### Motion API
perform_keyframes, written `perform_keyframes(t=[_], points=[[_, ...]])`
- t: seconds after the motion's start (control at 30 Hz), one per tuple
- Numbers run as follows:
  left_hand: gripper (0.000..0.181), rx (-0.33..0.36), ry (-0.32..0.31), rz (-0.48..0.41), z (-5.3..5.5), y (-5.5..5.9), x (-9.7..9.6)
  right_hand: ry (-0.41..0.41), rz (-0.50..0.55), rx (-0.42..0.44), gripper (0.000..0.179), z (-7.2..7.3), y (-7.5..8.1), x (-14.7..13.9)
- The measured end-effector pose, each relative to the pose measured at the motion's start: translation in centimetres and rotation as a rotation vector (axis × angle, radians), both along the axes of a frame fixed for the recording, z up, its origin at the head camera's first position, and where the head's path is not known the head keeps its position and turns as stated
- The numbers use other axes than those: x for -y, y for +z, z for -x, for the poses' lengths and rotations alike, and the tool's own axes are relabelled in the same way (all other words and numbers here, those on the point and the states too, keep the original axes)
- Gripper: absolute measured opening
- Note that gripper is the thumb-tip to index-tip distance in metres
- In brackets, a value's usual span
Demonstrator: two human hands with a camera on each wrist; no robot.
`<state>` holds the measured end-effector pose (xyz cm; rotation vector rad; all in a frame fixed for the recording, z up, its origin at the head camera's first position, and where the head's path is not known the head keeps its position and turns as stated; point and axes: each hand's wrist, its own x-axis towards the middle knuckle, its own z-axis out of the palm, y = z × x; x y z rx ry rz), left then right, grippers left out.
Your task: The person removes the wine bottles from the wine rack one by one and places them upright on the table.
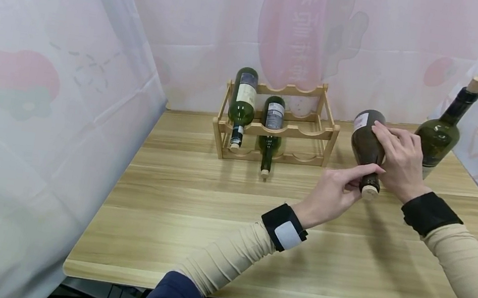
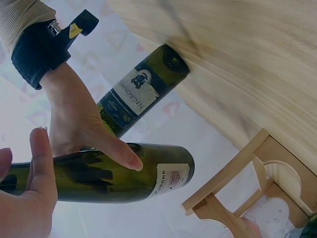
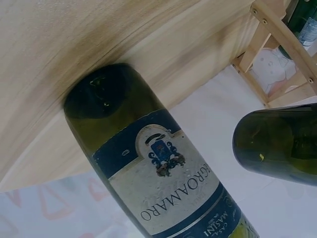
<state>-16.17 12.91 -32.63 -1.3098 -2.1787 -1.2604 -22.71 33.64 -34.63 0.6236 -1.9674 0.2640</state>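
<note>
A dark green corked wine bottle [image 1: 366,139] is held off the table in both hands, its neck pointing down toward the person in the head view. Around the body, on its right side, curls the right hand [image 1: 398,158]; its thumb [image 2: 126,156] lies along the glass in the left wrist view. The left hand [image 1: 334,193] grips the neck near the cork. Just behind the right hand stands another corked wine bottle [image 1: 438,139], upright on the table. Its blue and white label [image 3: 171,178] fills much of the right wrist view.
Left of the hands, a wooden wine rack [image 1: 287,131] stands at the table's back. A green bottle [image 1: 243,103] lies on its upper tier at the left, and another bottle [image 1: 272,123] lies lower beside it. Cloth walls [image 1: 220,24] border the wooden table [image 1: 191,224].
</note>
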Motion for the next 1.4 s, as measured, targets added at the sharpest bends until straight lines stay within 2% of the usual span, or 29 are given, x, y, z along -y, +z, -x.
perform_keyframes(t=[0.3,0.73,1.13,1.4], points=[[0.045,-0.027,0.018,0.012,-0.2,-0.1,-0.3,0.010,-0.004,-0.005,0.054,-0.2,-0.2,-0.4],[0.039,-0.017,0.035,-0.005,-0.4,0.3,-0.7,0.006,0.004,0.007,0.051,-0.5,-0.3,-0.8],[0.038,0.026,0.024,-0.036,0.6,2.2,-0.6,-0.009,0.053,0.027,0.046,-0.3,0.0,-0.7],[0.036,0.007,0.041,-0.011,1.8,3.6,-0.4,0.032,0.130,0.056,0.068,-0.2,0.2,-0.5]])
